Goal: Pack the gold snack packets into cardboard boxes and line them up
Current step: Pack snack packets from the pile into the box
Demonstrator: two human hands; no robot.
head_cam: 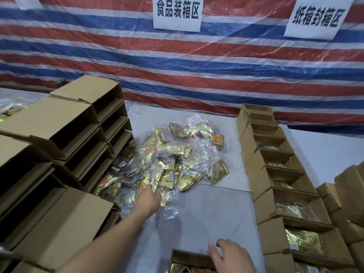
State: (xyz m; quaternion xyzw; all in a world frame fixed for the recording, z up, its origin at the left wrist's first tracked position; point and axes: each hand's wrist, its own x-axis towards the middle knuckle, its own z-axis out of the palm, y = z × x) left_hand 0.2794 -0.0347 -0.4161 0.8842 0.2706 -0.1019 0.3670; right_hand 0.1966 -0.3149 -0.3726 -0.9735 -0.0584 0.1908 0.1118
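Observation:
A loose heap of gold snack packets point(173, 158) in clear plastic bags lies on the grey table. My left hand point(147, 198) reaches into the near edge of the heap, its fingers hidden among the packets. At the bottom edge stands an open cardboard box point(189, 257) with a gold packet inside. My right hand point(230, 255) rests on that box's far right rim, thumb and fingers spread. A line of open boxes holding gold packets point(285, 194) runs along the right side.
Stacks of empty cardboard boxes point(65, 154) lie on their sides at the left. More boxes point(346, 198) stand at the far right. A striped red, white and blue tarp point(197, 66) with white paper signs point(177, 12) hangs behind the table.

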